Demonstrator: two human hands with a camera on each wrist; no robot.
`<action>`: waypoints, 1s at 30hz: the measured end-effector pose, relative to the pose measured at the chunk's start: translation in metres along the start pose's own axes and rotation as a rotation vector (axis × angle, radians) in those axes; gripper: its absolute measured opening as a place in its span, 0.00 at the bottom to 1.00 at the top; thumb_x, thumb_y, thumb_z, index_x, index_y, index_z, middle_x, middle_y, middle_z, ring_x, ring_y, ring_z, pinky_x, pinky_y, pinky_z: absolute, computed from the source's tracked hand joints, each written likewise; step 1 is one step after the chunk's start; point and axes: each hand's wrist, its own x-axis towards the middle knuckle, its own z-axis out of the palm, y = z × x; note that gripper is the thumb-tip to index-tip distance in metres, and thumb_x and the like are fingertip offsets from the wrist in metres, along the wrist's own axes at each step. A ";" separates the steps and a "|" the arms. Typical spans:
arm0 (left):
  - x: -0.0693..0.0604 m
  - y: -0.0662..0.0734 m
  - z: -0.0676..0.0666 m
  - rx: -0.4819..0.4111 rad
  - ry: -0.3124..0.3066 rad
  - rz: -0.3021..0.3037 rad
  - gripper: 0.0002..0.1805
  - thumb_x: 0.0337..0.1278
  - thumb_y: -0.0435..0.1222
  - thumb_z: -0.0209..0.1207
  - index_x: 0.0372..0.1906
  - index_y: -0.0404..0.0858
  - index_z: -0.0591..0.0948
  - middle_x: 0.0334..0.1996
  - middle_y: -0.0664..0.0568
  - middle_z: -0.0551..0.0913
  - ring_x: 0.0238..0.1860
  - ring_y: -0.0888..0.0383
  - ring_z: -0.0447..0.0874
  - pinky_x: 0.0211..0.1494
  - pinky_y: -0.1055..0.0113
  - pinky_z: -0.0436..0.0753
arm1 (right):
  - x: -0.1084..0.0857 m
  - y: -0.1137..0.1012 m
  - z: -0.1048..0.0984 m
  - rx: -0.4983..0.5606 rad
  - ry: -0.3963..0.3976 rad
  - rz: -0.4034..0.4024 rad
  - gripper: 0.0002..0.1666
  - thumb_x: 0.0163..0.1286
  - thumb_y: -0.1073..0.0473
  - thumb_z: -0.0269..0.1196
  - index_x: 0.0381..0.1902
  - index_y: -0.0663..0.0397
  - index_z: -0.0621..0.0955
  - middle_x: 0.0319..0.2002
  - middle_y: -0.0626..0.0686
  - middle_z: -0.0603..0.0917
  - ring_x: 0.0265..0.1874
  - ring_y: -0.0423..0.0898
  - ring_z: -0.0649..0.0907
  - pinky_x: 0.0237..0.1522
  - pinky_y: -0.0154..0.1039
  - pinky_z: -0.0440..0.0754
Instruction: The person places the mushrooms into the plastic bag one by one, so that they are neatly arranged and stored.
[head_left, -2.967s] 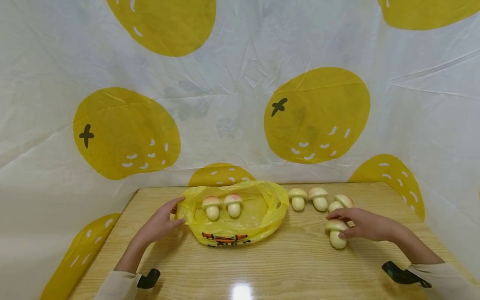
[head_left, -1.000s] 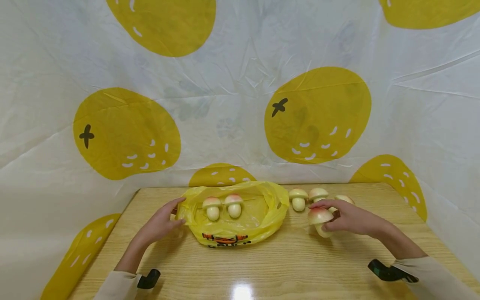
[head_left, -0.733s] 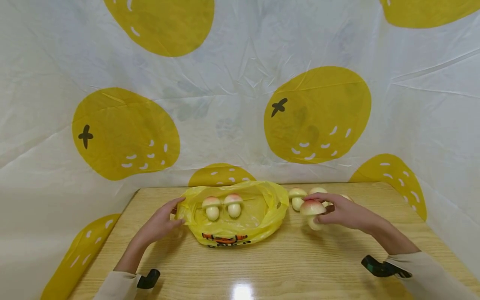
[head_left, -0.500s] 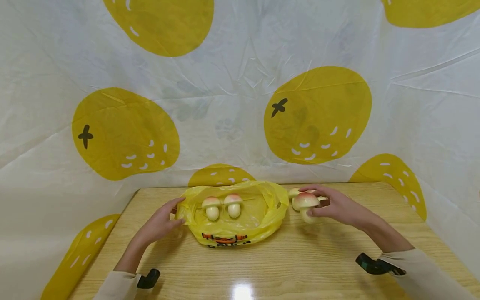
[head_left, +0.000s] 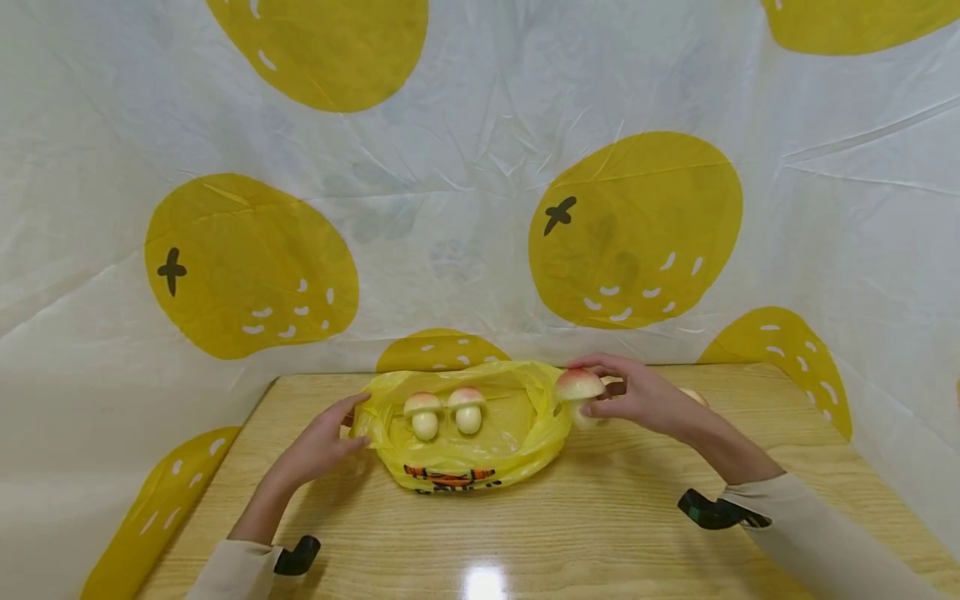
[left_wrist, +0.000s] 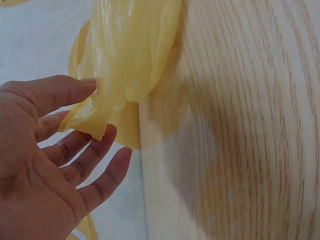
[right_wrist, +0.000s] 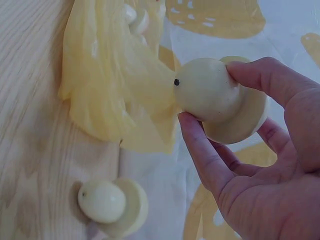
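Observation:
A yellow plastic bag [head_left: 517, 421] lies open on the table with two toy mushrooms inside, one on the left [head_left: 424, 417] and one beside it [head_left: 468, 410]. At the bag's left edge, my left hand [head_left: 318, 446] pinches the plastic; the left wrist view shows the bag's corner [left_wrist: 92, 117] between thumb and fingers. My right hand [head_left: 641, 398] grips a pink-capped toy mushroom [head_left: 579, 385] beside the bag's right rim. In the right wrist view, thumb and fingers hold that mushroom [right_wrist: 205, 92] above the table, its stem end facing the camera.
Behind the right hand, a mushroom [head_left: 696, 397] shows partly; others there are hidden. The right wrist view shows one mushroom [right_wrist: 102, 202] on the wooden table [head_left: 480, 533]. A white sheet with yellow fruit prints [head_left: 450, 275] hangs behind the table.
My right hand has picked up the front mushroom from the right and carried it left to the bag's right rim. The left hand keeps its place on the bag.

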 end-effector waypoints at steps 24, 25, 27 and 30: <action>-0.001 0.001 -0.001 -0.001 -0.005 0.022 0.39 0.65 0.33 0.65 0.77 0.33 0.62 0.68 0.35 0.71 0.58 0.41 0.77 0.51 0.53 0.81 | 0.053 -0.017 0.038 0.039 -0.099 -0.055 0.34 0.67 0.61 0.70 0.69 0.55 0.74 0.58 0.61 0.76 0.46 0.53 0.86 0.45 0.42 0.84; -0.001 0.001 -0.002 -0.006 -0.006 0.020 0.39 0.65 0.33 0.65 0.77 0.33 0.62 0.68 0.35 0.71 0.58 0.42 0.77 0.51 0.53 0.82 | 0.055 -0.019 0.040 0.037 -0.100 -0.052 0.34 0.67 0.62 0.70 0.69 0.56 0.74 0.58 0.62 0.76 0.46 0.53 0.86 0.46 0.43 0.84; -0.001 0.002 -0.002 -0.014 -0.009 0.021 0.39 0.65 0.32 0.66 0.77 0.33 0.62 0.67 0.35 0.72 0.58 0.42 0.77 0.50 0.54 0.82 | 0.059 -0.023 0.043 0.032 -0.103 -0.048 0.33 0.68 0.61 0.70 0.69 0.55 0.74 0.59 0.62 0.75 0.46 0.53 0.86 0.46 0.45 0.84; -0.001 0.001 -0.003 -0.016 -0.010 0.020 0.39 0.65 0.32 0.66 0.77 0.32 0.62 0.66 0.36 0.73 0.58 0.41 0.77 0.50 0.55 0.82 | 0.065 -0.029 0.049 0.025 -0.107 -0.042 0.33 0.68 0.61 0.70 0.69 0.52 0.74 0.59 0.62 0.75 0.45 0.53 0.86 0.48 0.49 0.84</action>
